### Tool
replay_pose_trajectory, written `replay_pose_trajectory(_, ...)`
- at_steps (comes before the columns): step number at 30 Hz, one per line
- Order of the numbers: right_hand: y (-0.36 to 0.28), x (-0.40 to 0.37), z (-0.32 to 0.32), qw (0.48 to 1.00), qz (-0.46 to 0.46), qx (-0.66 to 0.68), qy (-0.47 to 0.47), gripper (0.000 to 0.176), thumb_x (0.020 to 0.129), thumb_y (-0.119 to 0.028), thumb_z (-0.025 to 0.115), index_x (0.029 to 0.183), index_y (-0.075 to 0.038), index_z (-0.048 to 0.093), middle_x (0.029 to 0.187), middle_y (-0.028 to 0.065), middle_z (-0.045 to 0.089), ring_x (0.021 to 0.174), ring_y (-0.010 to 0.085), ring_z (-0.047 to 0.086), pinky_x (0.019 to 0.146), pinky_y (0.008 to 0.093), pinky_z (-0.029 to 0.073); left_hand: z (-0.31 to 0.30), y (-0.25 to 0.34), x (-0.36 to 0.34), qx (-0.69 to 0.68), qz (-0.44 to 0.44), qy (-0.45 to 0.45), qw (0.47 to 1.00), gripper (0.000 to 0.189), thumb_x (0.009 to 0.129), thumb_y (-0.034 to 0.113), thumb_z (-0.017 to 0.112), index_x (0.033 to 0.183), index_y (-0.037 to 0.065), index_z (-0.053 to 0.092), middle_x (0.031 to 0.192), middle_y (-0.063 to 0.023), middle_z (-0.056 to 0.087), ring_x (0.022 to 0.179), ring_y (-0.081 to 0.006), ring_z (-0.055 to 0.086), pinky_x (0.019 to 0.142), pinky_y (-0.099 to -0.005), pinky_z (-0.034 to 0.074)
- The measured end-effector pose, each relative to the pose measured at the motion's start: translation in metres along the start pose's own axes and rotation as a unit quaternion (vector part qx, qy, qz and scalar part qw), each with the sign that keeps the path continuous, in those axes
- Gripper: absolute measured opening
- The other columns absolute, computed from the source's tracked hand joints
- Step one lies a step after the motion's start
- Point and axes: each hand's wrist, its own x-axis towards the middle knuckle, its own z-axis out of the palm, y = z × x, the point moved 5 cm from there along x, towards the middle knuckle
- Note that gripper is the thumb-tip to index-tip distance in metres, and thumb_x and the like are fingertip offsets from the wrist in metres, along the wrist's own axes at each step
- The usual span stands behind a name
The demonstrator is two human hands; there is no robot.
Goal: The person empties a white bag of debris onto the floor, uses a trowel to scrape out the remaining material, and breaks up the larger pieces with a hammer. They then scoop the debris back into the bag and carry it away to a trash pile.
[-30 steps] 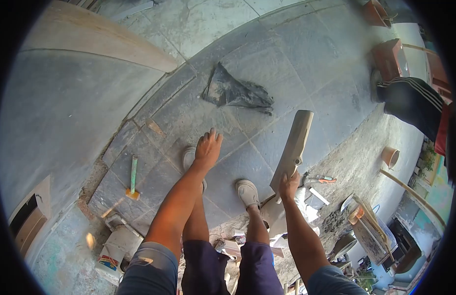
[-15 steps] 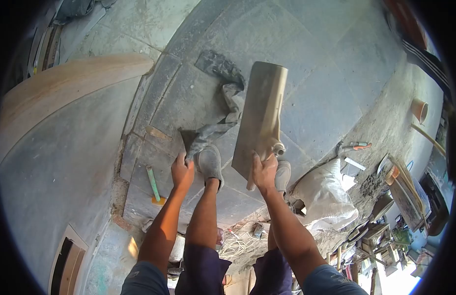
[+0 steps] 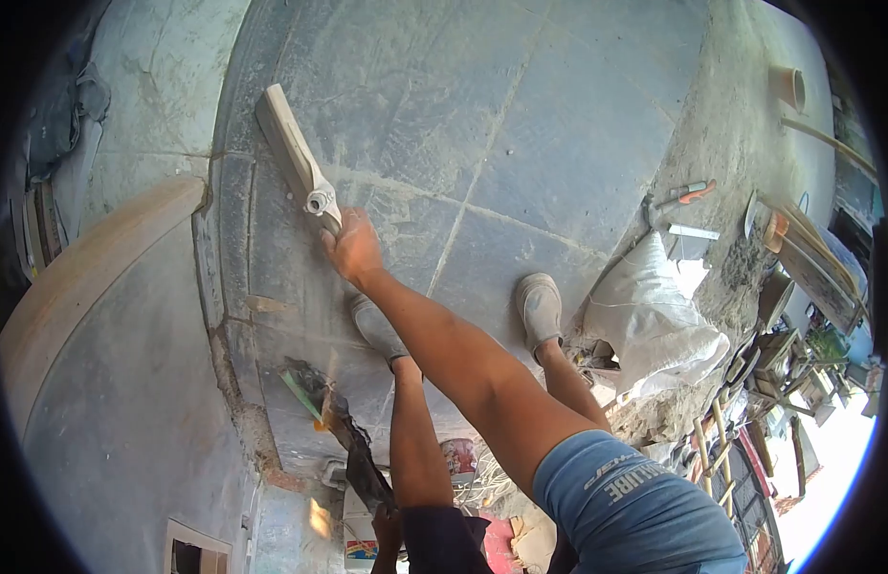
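Observation:
My right hand (image 3: pixel 353 251) is closed on the near end of a long dusty metal tool (image 3: pixel 293 143) with a round collar on its side. The tool points up and left over the grey floor, seen nearly edge-on. Low in the view, my left hand (image 3: pixel 387 528) is in shadow beside my leg, closed on a dark ragged cloth (image 3: pixel 364 467). The cloth trails up and left, its far end close to a green-handled tool (image 3: pixel 298 393) on the floor. My fingers there are partly hidden.
A curved pale ledge (image 3: pixel 109 244) runs along the left. To the right are a white sack (image 3: pixel 647 311), an orange-handled tool (image 3: pixel 691 192) and a brown pot (image 3: pixel 788 88). Boards and clutter lie farther right. My shoes (image 3: pixel 540 308) stand on the tiles (image 3: pixel 568 143).
My right hand has swung left with the metal tool, which has turned from broad face to edge. My left hand has drawn back toward my body, pulling the cloth down and left.

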Motion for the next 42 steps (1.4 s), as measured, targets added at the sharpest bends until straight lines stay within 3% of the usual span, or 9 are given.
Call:
replay_pose_trajectory(4,0.051,0.031,-0.096,0.995,0.058,0.01,0.08,0.048,0.079,-0.02,0.069,0.118,0.002,0.053,0.116,0.0254,0.051,0.108,0.042,0.05,0.092,0.0454,0.042,0.04,0.139,0.105,-0.041,0.051,-0.09,0.994,0.021,0.082,0.012,0.052,0.098,-0.002,0.052,0.073,-0.0179,0.062,0.068,-0.0321,0.062,0.063,-0.0431,0.047)
replay_pose_trajectory(6,0.089,0.028,-0.191,0.977,0.094,0.06,0.183,0.042,0.078,-0.019,0.072,0.11,0.004,0.057,0.092,0.0218,0.063,0.087,0.0358,0.062,0.08,0.0419,0.048,0.041,0.164,0.112,-0.045,0.054,-0.099,0.993,0.023,0.083,0.013,0.054,0.101,-0.001,0.052,0.075,-0.0171,0.063,0.069,-0.0302,0.062,0.064,-0.0416,0.048)
replay_pose_trajectory(10,0.192,-0.002,-0.383,0.925,0.096,-0.012,0.367,0.05,0.077,-0.026,0.073,0.113,0.005,0.057,0.1,0.0204,0.067,0.092,0.0344,0.065,0.085,0.0382,0.048,0.035,0.168,0.1,-0.04,0.045,-0.101,0.993,0.028,0.084,0.015,0.056,0.107,0.0,0.051,0.077,-0.0154,0.064,0.07,-0.0264,0.063,0.065,-0.0388,0.049)
replay_pose_trajectory(14,0.256,-0.04,-0.509,0.828,0.298,-0.146,0.452,0.049,0.078,-0.023,0.069,0.116,0.004,0.055,0.103,0.0217,0.065,0.099,0.0352,0.062,0.087,0.0409,0.046,0.015,0.112,0.051,-0.028,0.01,-0.098,0.995,0.034,0.086,0.017,0.059,0.114,0.0,0.05,0.079,-0.0138,0.065,0.071,-0.0227,0.063,0.066,-0.0359,0.05)
replay_pose_trajectory(20,0.16,-0.015,-0.383,0.932,0.084,-0.088,0.341,0.042,0.08,-0.017,0.068,0.113,0.003,0.053,0.101,0.0232,0.061,0.098,0.039,0.058,0.087,0.043,0.044,-0.023,0.052,-0.041,-0.075,-0.1,-0.06,0.99,0.041,0.087,0.02,0.062,0.122,0.001,0.049,0.081,-0.0113,0.066,0.072,-0.0175,0.064,0.066,-0.0323,0.052)
replay_pose_trajectory(31,0.006,-0.003,-0.217,0.961,0.082,-0.182,0.193,0.069,0.079,-0.014,0.063,0.141,-0.006,0.035,0.12,0.0224,0.045,0.113,0.0393,0.044,0.097,0.0462,0.038,-0.013,0.025,-0.099,-0.132,-0.065,-0.056,0.988,0.051,0.087,0.032,0.063,0.127,0.004,0.048,0.086,-0.0148,0.068,0.08,-0.0223,0.067,0.072,-0.0342,0.051)
replay_pose_trajectory(39,-0.095,-0.184,-0.33,0.919,-0.056,-0.368,-0.129,0.068,0.073,-0.022,0.074,0.134,-0.01,0.045,0.12,0.0187,0.045,0.117,0.037,0.044,0.1,0.0431,0.04,-0.042,0.033,-0.2,-0.154,0.116,0.032,0.981,0.047,0.082,0.042,0.064,0.112,0.005,0.059,0.095,-0.0194,0.068,0.089,-0.033,0.067,0.078,-0.0397,0.052)
replay_pose_trajectory(40,-0.104,-0.204,-0.359,0.914,-0.047,-0.374,-0.15,0.068,0.072,-0.027,0.075,0.132,-0.009,0.048,0.121,0.02,0.046,0.117,0.037,0.045,0.101,0.0423,0.039,-0.021,0.016,-0.199,-0.006,0.191,0.098,0.977,0.049,0.084,0.04,0.064,0.116,0.003,0.056,0.12,-0.0232,0.055,0.104,-0.0428,0.054,0.086,-0.0492,0.044)
replay_pose_trajectory(42,-0.119,-0.23,-0.417,0.882,-0.076,-0.441,-0.148,0.062,0.071,-0.028,0.073,0.126,-0.007,0.053,0.12,0.0195,0.047,0.116,0.0373,0.045,0.101,0.0428,0.038,-0.03,0.017,-0.244,-0.049,0.167,0.113,0.978,0.037,0.088,0.036,0.056,0.101,0.001,0.062,0.106,-0.0257,0.06,0.098,-0.0399,0.057,0.081,-0.0506,0.045)
